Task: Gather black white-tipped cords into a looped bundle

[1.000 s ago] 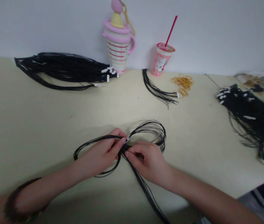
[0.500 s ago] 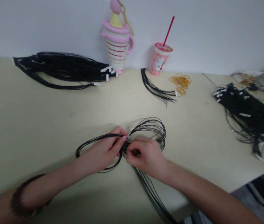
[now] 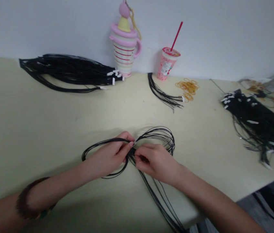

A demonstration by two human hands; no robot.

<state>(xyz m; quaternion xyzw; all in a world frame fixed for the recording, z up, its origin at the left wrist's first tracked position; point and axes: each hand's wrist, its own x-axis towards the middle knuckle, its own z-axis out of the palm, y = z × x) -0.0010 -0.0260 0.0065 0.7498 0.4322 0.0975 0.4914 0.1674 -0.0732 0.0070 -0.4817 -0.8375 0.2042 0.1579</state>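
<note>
A bundle of thin black wires (image 3: pixel 160 130) lies looped to both sides of my hands, and its loose tail runs down past the table's front edge. My left hand (image 3: pixel 119 150) pinches the bundle where the loops cross, close to a small white connector (image 3: pixel 134 142). Just right of that crossing, my right hand (image 3: pixel 155 160) has thumb and forefinger closed together against the black wires. Whether it grips one strand or several is hidden by the fingers.
At the back left lies a thick wire bundle (image 3: pixel 69 71) with white connectors, beside a pink-lidded cup (image 3: pixel 124 53). A pink drink cup (image 3: pixel 167 64) with a straw, a smaller wire bundle (image 3: pixel 161 94) and yellow rubber bands (image 3: pixel 187 86) stand further right. More black wires (image 3: pixel 260 119) lie at the right.
The view has shifted slightly. My right hand has moved a little away from the crossing, and some tail strands have spread apart. My left hand keeps its pinch.
</note>
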